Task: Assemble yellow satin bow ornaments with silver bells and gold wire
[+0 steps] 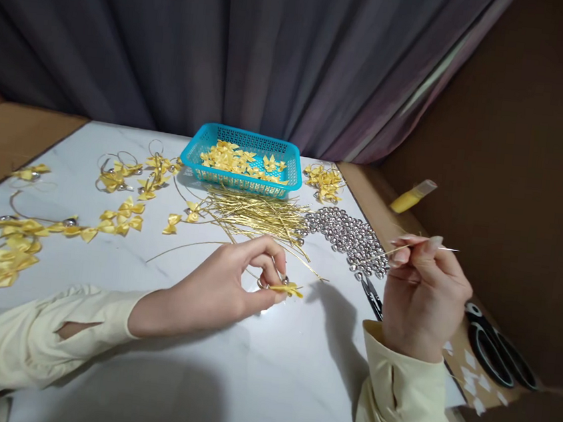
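Observation:
My left hand (226, 282) is closed over the middle of the white tabletop. Its thumb and fingers pinch a yellow ribbon bow (294, 290) with a small silver bead (285, 280) on it. Held up at the right, my right hand (426, 300) pinches a thin needle (451, 249), whose tip sticks out past the fingers. A fine gold strand (380, 255) runs down and left from those fingers; I cannot tell where it ends. Just beyond my left hand lies a pile of cut gold cords (261, 214), and a heap of silver beads (344, 234) spreads to its right.
A blue basket (239, 181) holding yellow bows stands at the back. Bows with cord loops (13, 250) lie along the left, and more bows (323, 183) sit right of the basket. Black scissors (493, 347), small tweezers-like tool (371, 298) and a yellow tube (412, 196) are at the right.

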A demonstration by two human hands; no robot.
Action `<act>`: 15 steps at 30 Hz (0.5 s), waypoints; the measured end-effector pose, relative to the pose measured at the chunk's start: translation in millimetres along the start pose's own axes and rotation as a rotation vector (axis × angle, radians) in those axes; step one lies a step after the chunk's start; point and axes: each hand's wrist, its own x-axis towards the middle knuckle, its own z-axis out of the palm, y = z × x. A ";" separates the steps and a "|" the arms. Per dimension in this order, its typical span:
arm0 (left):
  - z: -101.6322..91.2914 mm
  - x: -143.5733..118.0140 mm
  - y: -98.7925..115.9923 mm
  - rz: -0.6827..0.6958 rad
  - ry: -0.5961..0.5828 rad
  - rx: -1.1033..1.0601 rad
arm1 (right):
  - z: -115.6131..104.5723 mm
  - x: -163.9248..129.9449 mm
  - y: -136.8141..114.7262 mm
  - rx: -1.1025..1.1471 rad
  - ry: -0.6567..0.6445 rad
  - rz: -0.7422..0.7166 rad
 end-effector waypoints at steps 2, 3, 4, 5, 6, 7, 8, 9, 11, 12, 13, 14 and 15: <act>-0.1 0.1 0.6 0.008 -0.006 -0.001 | 0.2 -0.1 0.0 -0.004 0.006 -0.004; -0.1 0.3 1.0 0.014 -0.009 -0.001 | 0.5 -0.2 0.1 -0.006 0.009 -0.009; -0.2 0.5 1.5 0.022 -0.011 -0.001 | 0.8 -0.1 0.3 -0.008 0.013 -0.015; -0.4 0.6 1.9 0.029 -0.012 -0.001 | 1.0 0.2 0.6 -0.008 0.019 -0.021; -0.6 0.8 2.4 0.037 -0.014 -0.001 | 1.0 0.7 1.0 -0.007 0.024 -0.023; -0.8 1.0 2.9 0.042 -0.016 0.000 | 0.9 1.3 1.3 -0.005 0.025 -0.019; -1.0 1.1 3.4 0.042 -0.018 0.001 | 0.5 2.1 1.3 -0.002 0.018 -0.006; -1.2 1.4 3.9 0.038 -0.021 0.001 | 0.1 2.7 1.0 0.003 0.000 0.020; -1.4 2.1 4.8 0.014 -0.036 0.000 | -0.8 2.7 -1.6 0.012 -0.118 0.122; -1.4 2.5 5.2 -0.005 -0.043 -0.003 | -0.9 1.8 -4.0 0.005 -0.225 0.186; -1.3 3.1 5.3 -0.024 -0.047 -0.007 | -0.5 0.2 -7.0 -0.018 -0.363 0.248; -1.3 3.6 5.3 -0.037 -0.048 -0.011 | 0.4 -2.1 -10.6 -0.059 -0.528 0.296; -1.3 4.1 5.1 -0.045 -0.046 -0.016 | 2.0 -5.0 -14.5 -0.114 -0.698 0.322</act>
